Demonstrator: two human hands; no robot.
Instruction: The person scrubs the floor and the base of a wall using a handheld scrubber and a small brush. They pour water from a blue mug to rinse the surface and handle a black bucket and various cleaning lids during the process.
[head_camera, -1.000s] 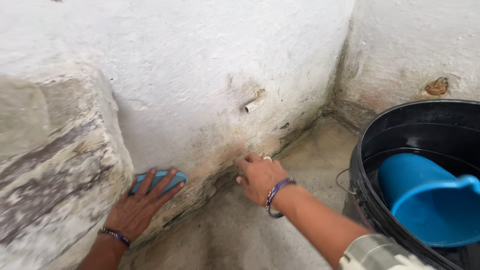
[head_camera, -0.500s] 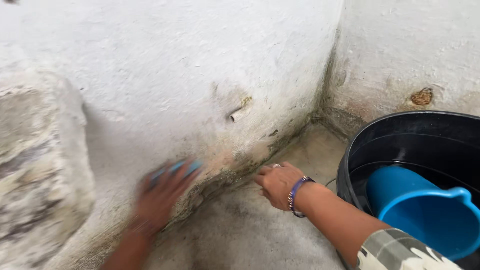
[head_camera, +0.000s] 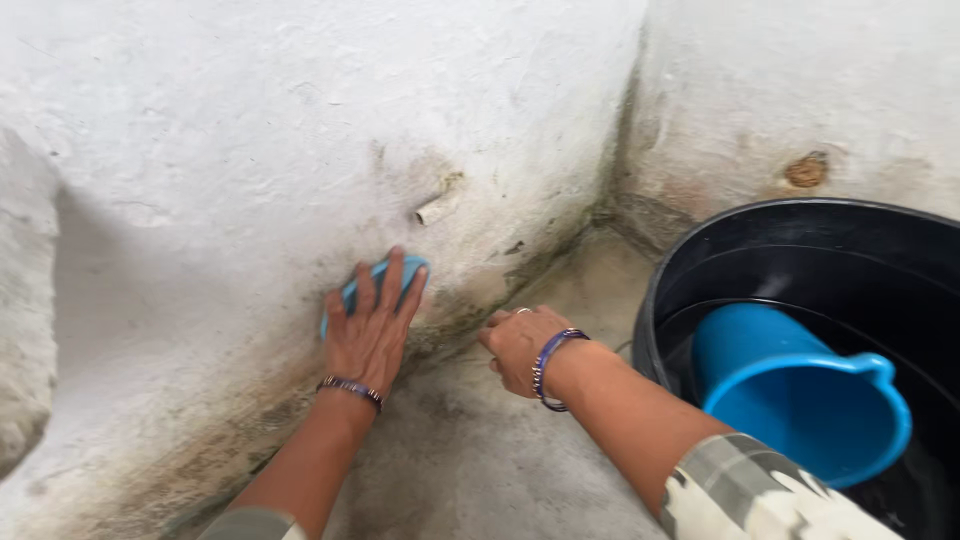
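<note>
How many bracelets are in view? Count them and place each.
2. One dark beaded bracelet sits on the left wrist, below the left hand pressing the blue scrubber. One purple bracelet circles the right wrist, behind the right hand.

You've got soft, even daylight here, bright on the white wall (head_camera: 250, 120), no glare. Faint shadow sits under your left hand (head_camera: 370, 330) and in the corner. Focus is sharp now, with slight softness toward the frame edges.
</note>
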